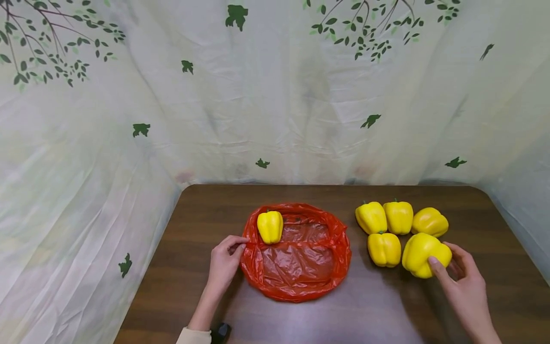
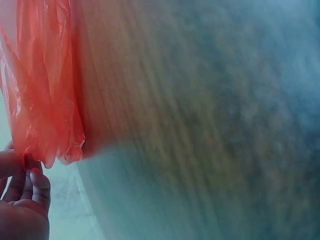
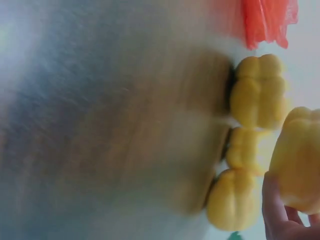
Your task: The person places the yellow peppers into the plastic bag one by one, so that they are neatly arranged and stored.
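A red plastic bag (image 1: pixel 296 282) lies with its mouth spread wide on the table, and one yellow bell pepper (image 1: pixel 270 227) sits inside at its back left. My left hand (image 1: pixel 225 263) pinches the bag's left rim between thumb and fingers; the left wrist view shows the crumpled red plastic (image 2: pixel 47 90) at those fingertips. At the right, my right hand (image 1: pixel 464 282) grips another yellow bell pepper (image 1: pixel 423 255). In the right wrist view this held pepper (image 3: pixel 300 160) is raised off the table, thumb on one side and fingers on the other.
Several more yellow bell peppers (image 1: pixel 384 249) stand grouped on the brown table (image 1: pixel 206 205), just left of and behind my right hand. A dark object (image 1: pixel 221 332) lies by the left sleeve. Behind the table hangs a pale leaf-printed curtain (image 1: pixel 292 119).
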Demonstrator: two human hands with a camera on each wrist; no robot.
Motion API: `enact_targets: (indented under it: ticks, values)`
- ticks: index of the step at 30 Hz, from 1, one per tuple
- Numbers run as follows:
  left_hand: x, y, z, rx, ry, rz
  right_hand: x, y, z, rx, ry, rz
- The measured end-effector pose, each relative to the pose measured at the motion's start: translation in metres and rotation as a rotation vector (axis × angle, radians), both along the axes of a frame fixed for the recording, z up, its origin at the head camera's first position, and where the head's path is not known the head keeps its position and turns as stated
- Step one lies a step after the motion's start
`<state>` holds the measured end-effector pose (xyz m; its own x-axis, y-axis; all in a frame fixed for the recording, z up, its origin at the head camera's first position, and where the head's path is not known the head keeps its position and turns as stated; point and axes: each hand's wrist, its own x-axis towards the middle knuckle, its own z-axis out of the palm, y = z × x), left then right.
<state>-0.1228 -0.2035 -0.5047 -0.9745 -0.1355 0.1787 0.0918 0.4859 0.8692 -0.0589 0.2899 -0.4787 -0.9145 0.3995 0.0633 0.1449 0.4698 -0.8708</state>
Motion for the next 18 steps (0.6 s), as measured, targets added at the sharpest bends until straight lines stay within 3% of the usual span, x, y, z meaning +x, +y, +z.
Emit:
enact_targets:
  ticks: [12, 18]
  values:
    - [0.001, 0.001, 0.001, 0.004, 0.010, -0.001, -0.012, -0.020, 0.023, -0.033, 0.155, 0.180]
    - [0.002, 0.001, 0.001, 0.001, 0.000, -0.009, -0.018, -0.033, 0.026, -0.068, 0.194, 0.198]
